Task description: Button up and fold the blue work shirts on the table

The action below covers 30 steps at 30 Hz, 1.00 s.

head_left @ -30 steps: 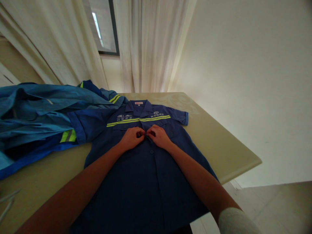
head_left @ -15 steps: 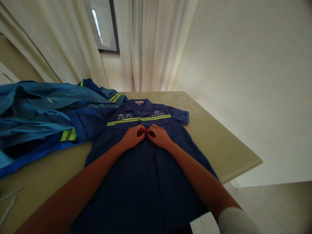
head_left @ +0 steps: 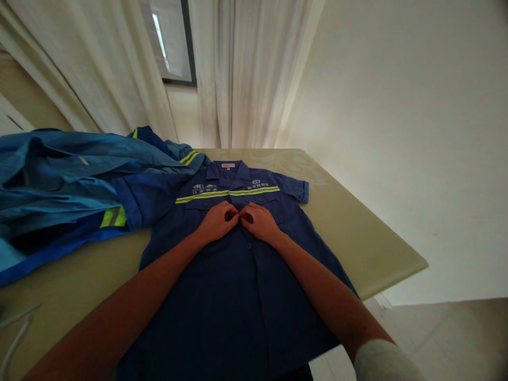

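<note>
A navy short-sleeved work shirt (head_left: 214, 296) lies front up on the table, its collar pointing away from me. A yellow-green reflective stripe (head_left: 206, 196) and white lettering run across its chest. Just below the stripe, my left hand (head_left: 218, 221) and my right hand (head_left: 260, 219) meet at the front placket. Both are closed, thumbs and forefingers pinching the shirt front. My fingers hide whatever button or buttonhole lies between them. Lower on the placket a dark button (head_left: 248, 245) shows.
Blue work clothes (head_left: 59, 164) with reflective bands are heaped on the left, touching the shirt's sleeve. White cords (head_left: 18, 330) lie at the lower left. The pale table (head_left: 357, 238) ends in a corner at the right, near a white wall (head_left: 416, 132). Curtains (head_left: 257, 69) hang behind.
Both hands keep their pinch at the same spot on the placket, with only slight finger movement. The view has shifted very slightly.
</note>
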Each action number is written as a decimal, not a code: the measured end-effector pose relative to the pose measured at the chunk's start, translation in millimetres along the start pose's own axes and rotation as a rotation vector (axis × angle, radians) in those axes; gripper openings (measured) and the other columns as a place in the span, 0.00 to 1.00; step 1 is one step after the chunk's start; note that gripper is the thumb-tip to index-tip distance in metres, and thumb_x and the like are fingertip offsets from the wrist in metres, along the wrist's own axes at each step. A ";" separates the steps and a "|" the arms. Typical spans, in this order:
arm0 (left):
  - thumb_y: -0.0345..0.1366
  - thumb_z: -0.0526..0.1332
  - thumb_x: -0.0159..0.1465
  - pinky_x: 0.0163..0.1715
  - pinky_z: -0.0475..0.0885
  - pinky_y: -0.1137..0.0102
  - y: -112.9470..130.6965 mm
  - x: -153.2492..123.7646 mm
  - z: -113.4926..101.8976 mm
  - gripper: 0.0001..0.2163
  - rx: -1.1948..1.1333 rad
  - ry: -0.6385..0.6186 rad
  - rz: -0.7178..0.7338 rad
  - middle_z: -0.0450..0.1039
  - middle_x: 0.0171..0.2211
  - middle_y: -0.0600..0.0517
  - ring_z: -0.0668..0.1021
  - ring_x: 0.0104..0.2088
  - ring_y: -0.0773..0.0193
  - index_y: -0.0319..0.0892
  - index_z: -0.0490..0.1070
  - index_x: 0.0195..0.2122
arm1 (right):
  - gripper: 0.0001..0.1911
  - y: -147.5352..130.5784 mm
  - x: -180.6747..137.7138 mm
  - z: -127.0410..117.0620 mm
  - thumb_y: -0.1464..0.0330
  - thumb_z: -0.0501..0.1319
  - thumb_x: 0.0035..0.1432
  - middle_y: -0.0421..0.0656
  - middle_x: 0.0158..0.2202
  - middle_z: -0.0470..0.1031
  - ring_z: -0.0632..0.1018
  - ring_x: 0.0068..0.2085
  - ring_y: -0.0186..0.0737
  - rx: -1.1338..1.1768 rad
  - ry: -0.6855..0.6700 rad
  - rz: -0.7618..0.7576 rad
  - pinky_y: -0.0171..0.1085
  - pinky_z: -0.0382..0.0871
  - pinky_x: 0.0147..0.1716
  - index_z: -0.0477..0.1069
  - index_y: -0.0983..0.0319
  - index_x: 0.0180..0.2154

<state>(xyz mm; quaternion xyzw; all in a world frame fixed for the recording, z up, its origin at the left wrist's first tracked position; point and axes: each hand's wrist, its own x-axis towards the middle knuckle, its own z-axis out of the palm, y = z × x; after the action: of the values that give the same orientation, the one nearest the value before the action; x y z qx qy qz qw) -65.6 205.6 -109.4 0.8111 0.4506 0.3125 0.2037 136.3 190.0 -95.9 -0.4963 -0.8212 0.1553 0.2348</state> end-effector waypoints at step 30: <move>0.37 0.58 0.73 0.43 0.72 0.63 28.1 -10.6 -3.8 0.08 0.575 -0.073 0.122 0.77 0.43 0.46 0.78 0.45 0.54 0.42 0.76 0.45 | 0.10 1.2 8.3 1.1 0.74 0.61 0.60 0.40 0.31 0.81 0.76 0.32 0.36 0.250 0.207 0.203 0.34 0.67 0.37 0.82 0.61 0.34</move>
<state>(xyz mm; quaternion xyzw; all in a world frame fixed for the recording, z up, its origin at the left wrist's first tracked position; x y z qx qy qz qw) -55.5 182.3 -92.9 0.8718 0.4634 0.1545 -0.0375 133.3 197.9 -95.5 -0.5571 -0.7126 0.2270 0.3611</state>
